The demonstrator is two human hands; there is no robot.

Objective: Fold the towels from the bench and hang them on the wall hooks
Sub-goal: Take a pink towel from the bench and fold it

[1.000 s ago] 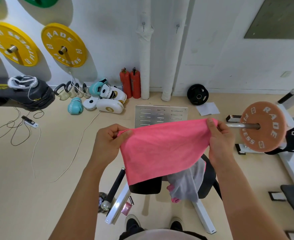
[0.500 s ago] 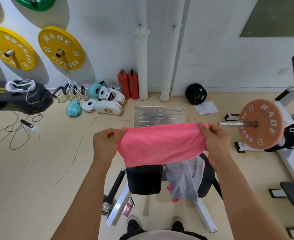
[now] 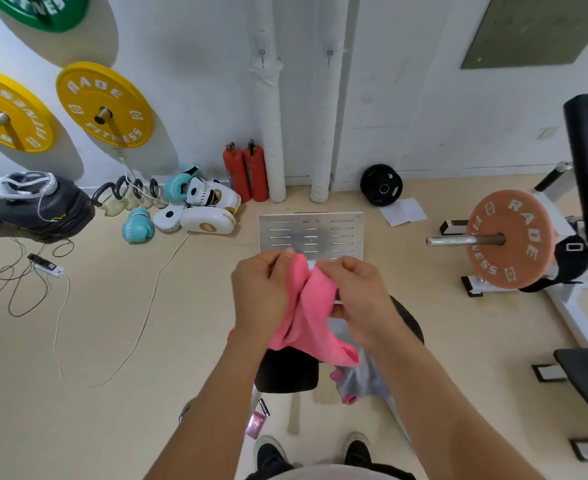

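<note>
Hanging in a loose fold between both hands, the pink towel is held in the air above the near end of the black bench, its two top corners brought together so that the cloth doubles over and droops toward the seat. The left hand has its fingers curled closed on one pinched corner, and the right hand is likewise closed on the other, the two hands nearly touching. On the bench just right of the pink one lies a grey towel with another bit of pink cloth under it, both unfolded in a heap. Far ahead on the white wall, two small wall hooks sit side by side above the wrapped pipes, and both look bare. As a judgement, the task is at an early stage: the first fold of the first towel is being made, nothing hangs yet, and the heap on the bench remains to be folded and carried across the floor, past the slotted metal plate.
</note>
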